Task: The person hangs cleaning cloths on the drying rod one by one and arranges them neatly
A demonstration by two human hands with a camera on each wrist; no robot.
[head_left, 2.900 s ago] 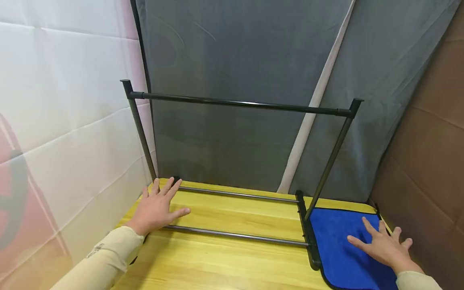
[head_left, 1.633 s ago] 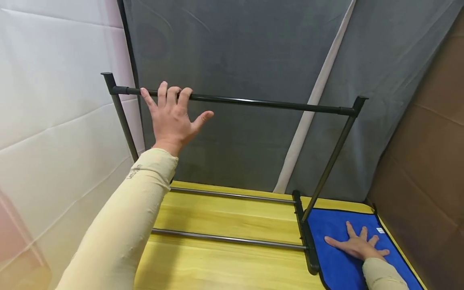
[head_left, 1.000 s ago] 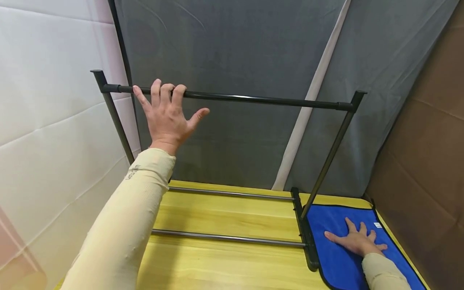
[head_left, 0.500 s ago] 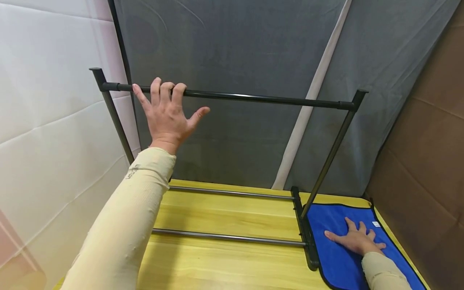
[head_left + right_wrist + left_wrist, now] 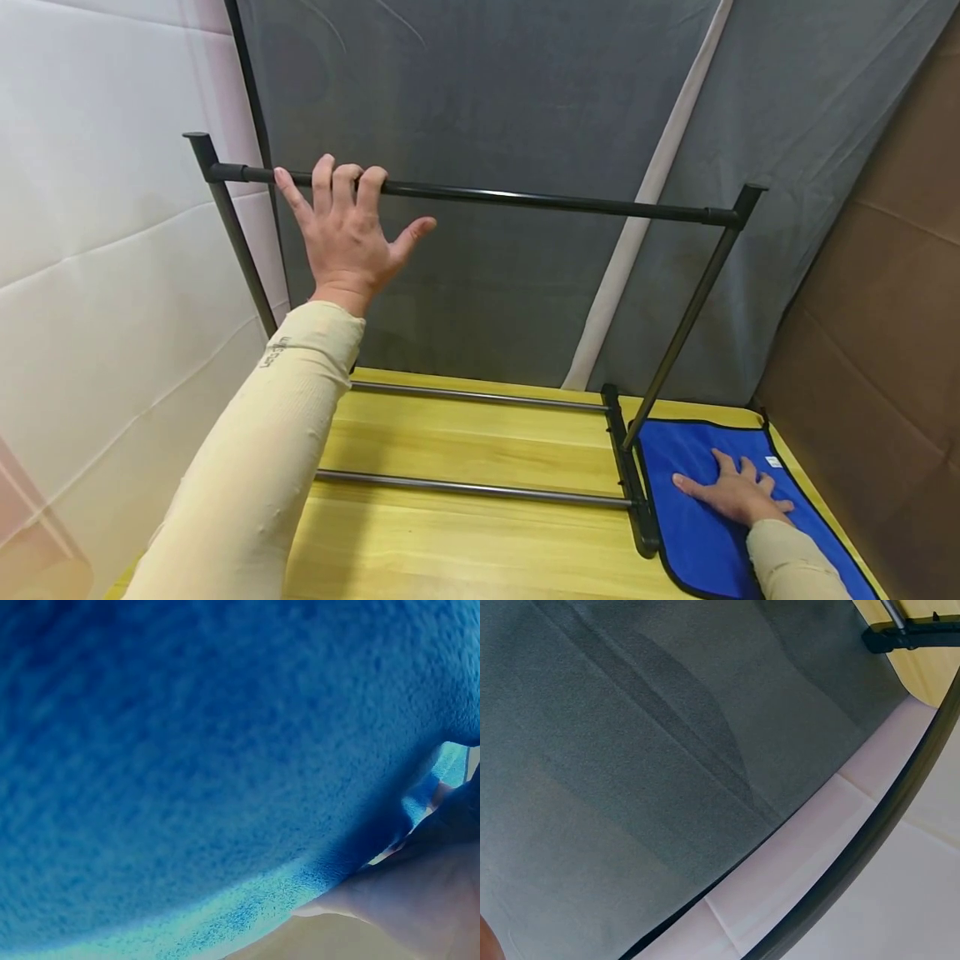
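Rail: top rail (image 5: pixel 525 200) is thin, black, glossy, horizontal.
Left hand (image 5: pixel 345 237): fingers (image 5: pixel 333 179) hooked over rail.
Right hand (image 5: pixel 738 496): flat, spread on blue cloth (image 5: pixel 690 533).

Yellow wooden tabletop (image 5: pixel 465 450); grey fabric backdrop (image 5: pixel 487 100) behind, crossed by slanting pale strip (image 5: pixel 645 208); white quilted panel (image 5: pixel 97 233) at left; brown cardboard wall (image 5: pixel 885 317) at right.
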